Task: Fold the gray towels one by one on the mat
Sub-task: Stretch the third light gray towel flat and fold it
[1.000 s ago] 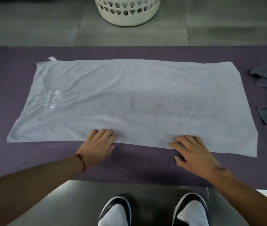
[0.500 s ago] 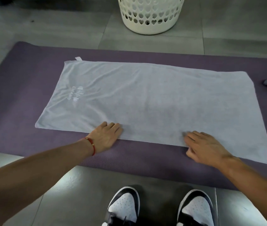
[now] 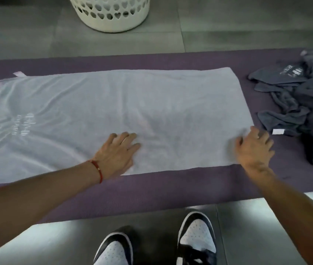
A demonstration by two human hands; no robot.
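A light gray towel (image 3: 98, 115) lies spread flat on the purple mat (image 3: 152, 192), with a white logo near its left end. My left hand (image 3: 117, 153) rests palm down, fingers apart, on the towel close to its near edge. My right hand (image 3: 255, 150) lies flat at the towel's near right corner, fingers spread over the edge. Neither hand grips the cloth. A crumpled heap of dark gray towels (image 3: 305, 104) sits on the mat to the right.
A white perforated laundry basket (image 3: 111, 14) stands on the gray tiled floor beyond the mat. My two black and white shoes (image 3: 196, 238) stand on the floor at the mat's near edge.
My right hand has slid right along the towel to its near right corner. My left hand moved further onto the towel. The view swung right, showing more of the dark heap.
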